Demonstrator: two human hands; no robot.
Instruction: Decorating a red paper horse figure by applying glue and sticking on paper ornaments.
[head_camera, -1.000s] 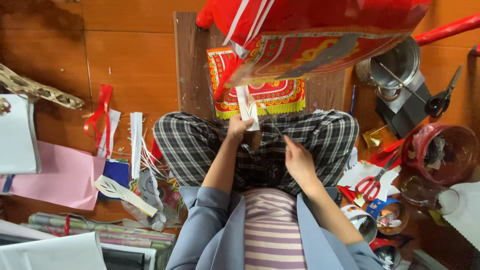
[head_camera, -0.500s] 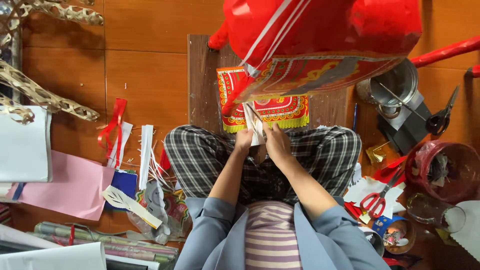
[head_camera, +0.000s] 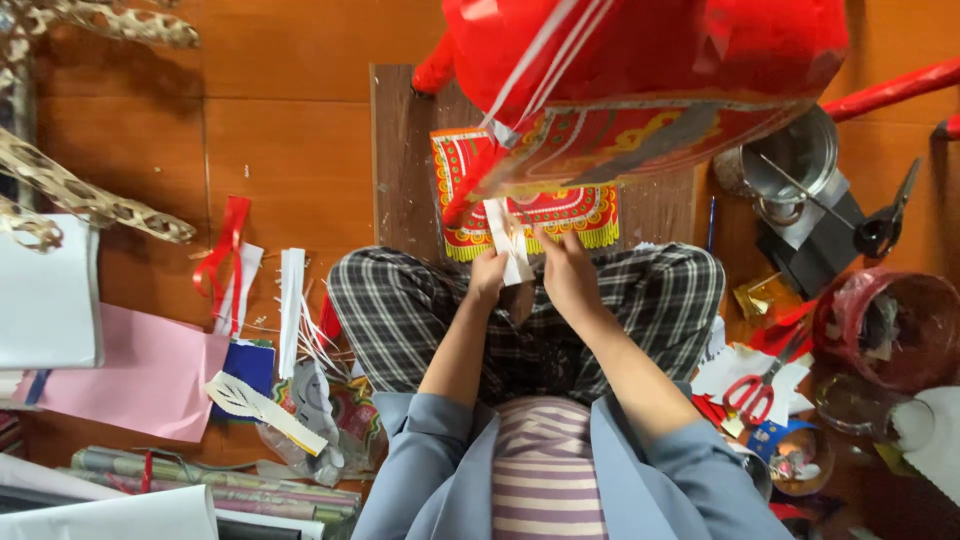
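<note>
**Over the lap: both hands on one white strip**

Over the plaid-trousered lap, 2 hands meet at 1 white paper strip. Left hand is pinched on the strip's lower part; right hand is closed w/ fingertips at the strip's right edge, touching it. Strip stands roughly upright, just below the big red lantern-like object & in front of 1 red-and-yellow fringed paper panel lying on a dark wooden board.

Counts, floor left: 1 pink sheet, 1 blue card, 1 red ribbon, a few loose white strips, 1 white feather-cut piece. Floor right: 2 scissors – 1 red-handled, 1 black-handled; 1 metal pot; 1 red bucket.

Vs. 0.5 s ago: hands at about the same spot, both on the strip as before. Vs. 1.0 s ago: right hand was apart from the strip, lower & off to the right; now it's up against it. Left hand held the strip then too. Floor items unchanged.
</note>
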